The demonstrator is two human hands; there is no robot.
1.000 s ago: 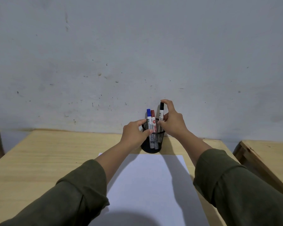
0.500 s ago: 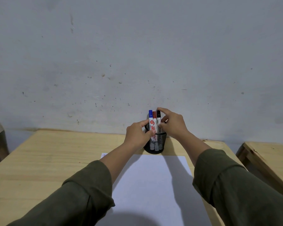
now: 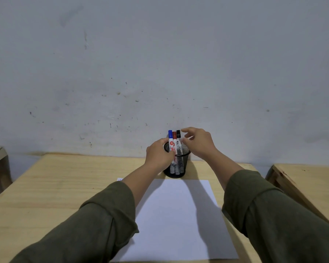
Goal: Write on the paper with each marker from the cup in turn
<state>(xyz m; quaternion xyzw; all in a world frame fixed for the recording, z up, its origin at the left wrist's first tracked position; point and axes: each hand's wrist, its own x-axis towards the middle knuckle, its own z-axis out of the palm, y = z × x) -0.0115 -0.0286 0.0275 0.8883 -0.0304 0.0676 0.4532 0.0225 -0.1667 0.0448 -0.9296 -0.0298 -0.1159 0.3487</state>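
Markers stand straight up in the black mesh cup [image 3: 176, 166] at the far end of the paper [image 3: 179, 215]: blue marker [image 3: 170, 138], red marker [image 3: 174, 139], then black marker [image 3: 178, 137] on the right. Their caps point up, so your pull should go straight up. Your right hand [image 3: 198, 144] is just beside the black cap, fingers spread apart and holding nothing. Your left hand [image 3: 159, 155] wraps the cup's left side and keeps it steady on the table [image 3: 65, 183].

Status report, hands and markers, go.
Left hand gripping mesh cup. Right hand open beside black marker. Three markers in cup. Paper blank, unobstructed.
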